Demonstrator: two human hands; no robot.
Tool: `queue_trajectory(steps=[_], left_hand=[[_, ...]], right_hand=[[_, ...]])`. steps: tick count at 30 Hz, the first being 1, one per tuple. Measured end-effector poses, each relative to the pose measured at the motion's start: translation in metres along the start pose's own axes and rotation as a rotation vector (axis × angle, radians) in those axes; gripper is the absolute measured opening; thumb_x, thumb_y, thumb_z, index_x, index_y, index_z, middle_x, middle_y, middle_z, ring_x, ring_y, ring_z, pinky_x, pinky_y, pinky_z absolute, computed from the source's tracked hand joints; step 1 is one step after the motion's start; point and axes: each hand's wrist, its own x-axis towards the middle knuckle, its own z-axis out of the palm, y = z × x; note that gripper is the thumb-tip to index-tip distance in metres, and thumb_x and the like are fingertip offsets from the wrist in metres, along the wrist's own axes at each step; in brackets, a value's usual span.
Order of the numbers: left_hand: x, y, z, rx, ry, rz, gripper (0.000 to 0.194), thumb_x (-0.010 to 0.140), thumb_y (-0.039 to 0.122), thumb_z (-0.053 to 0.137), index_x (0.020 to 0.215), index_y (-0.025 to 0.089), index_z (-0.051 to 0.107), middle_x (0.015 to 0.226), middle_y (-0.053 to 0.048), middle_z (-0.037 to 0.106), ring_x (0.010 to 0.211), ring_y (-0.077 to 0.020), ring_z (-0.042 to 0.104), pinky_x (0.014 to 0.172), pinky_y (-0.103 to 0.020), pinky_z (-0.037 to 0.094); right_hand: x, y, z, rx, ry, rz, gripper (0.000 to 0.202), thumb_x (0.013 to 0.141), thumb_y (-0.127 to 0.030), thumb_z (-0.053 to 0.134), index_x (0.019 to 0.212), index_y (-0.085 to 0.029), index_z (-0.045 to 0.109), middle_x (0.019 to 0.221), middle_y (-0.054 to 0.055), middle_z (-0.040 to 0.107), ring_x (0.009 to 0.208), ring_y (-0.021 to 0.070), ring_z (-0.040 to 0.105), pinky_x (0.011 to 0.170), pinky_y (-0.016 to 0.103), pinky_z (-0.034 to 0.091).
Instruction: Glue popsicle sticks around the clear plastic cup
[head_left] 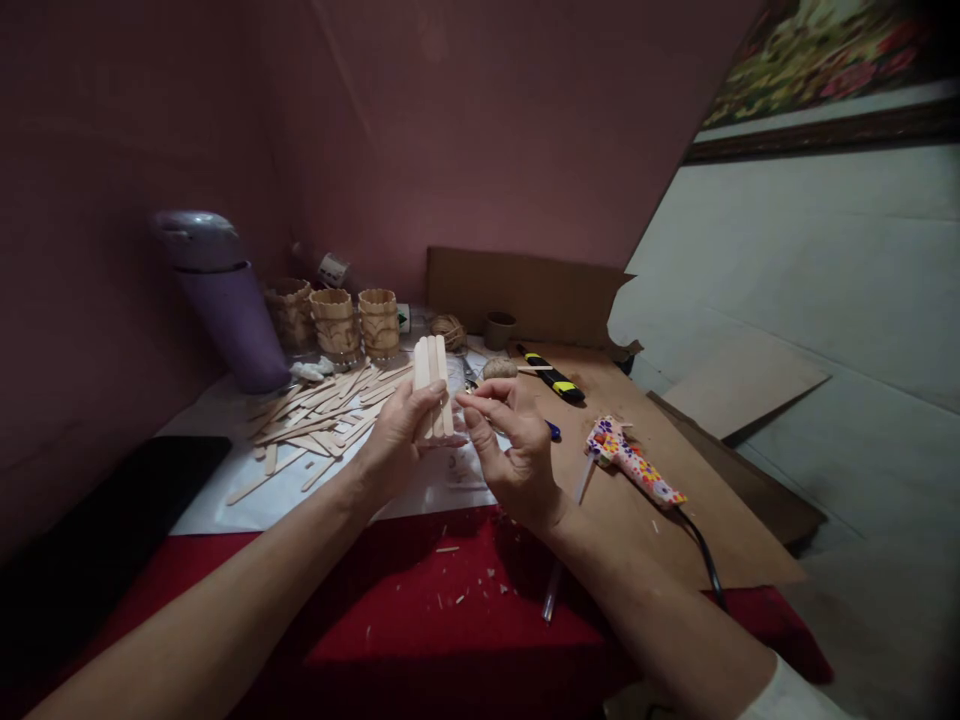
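Note:
Several pale craft sticks (431, 375), standing side by side as a small panel, are gripped in my left hand (409, 425), with the thumb across their front. Just to the right of them is my right hand (510, 435), its thumb and fingers pinched close to the panel's edge. Whatever lies between those fingertips is too small to make out. Behind the right hand a light stick (534, 369) pokes out beside a ball of twine (499, 369). Many loose craft sticks (322, 420) are scattered on white paper (217, 500) to the left.
Left stand a purple tumbler (232, 315) and carved-looking wooden cups (379, 325). On brown cardboard (720, 540) at right lie a flowered glue gun (634, 465), its cord trailing forward, and a black-yellow utility knife (555, 378). A glue stick (553, 595) and wood scraps lie on red cloth (420, 620).

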Motion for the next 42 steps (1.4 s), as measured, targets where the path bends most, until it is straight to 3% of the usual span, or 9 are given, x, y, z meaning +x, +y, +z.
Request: queue_trajectory(steps=[10,27,35,42], left_hand=[[-0.0008,-0.0013,0.0018,-0.012,-0.003,-0.025,0.048,0.072,0.038,0.085,0.111,0.021,0.062,0.095,0.0,0.065,0.081,-0.0155,0.063,0.061,-0.024,0.056],[-0.0005,-0.0027,0.0021,-0.034,0.029,-0.044,0.039,0.071,0.038,0.085,0.097,0.018,0.063,0.092,-0.001,0.067,0.079,-0.0166,0.066,0.062,-0.026,0.056],[-0.0018,0.0017,0.0059,-0.06,0.086,-0.001,0.041,0.066,0.037,0.085,0.091,0.019,0.058,0.074,0.005,0.06,0.062,-0.0115,0.058,0.053,-0.022,0.049],[-0.0016,0.0011,0.0049,-0.042,0.089,0.007,0.041,0.068,0.037,0.084,0.096,0.019,0.059,0.08,0.003,0.063,0.068,-0.0138,0.062,0.056,-0.024,0.052]], right_hand=[[-0.0025,-0.0024,0.0004,-0.015,-0.031,-0.019,0.025,0.098,-0.016,0.059,0.116,-0.022,0.075,0.105,0.008,0.062,0.097,0.0205,0.062,0.083,0.041,0.058],[-0.0026,-0.0006,0.0017,0.0,0.007,-0.026,0.026,0.098,-0.017,0.058,0.116,-0.024,0.075,0.105,0.007,0.062,0.093,0.0188,0.063,0.077,0.038,0.058],[-0.0063,-0.003,-0.002,-0.034,-0.057,-0.144,0.023,0.095,-0.016,0.061,0.112,-0.021,0.075,0.109,0.009,0.062,0.098,0.0207,0.062,0.079,0.041,0.058],[-0.006,-0.0011,-0.0007,-0.046,-0.032,-0.137,0.026,0.096,-0.015,0.06,0.116,-0.024,0.074,0.108,0.008,0.062,0.095,0.02,0.061,0.077,0.04,0.058]])
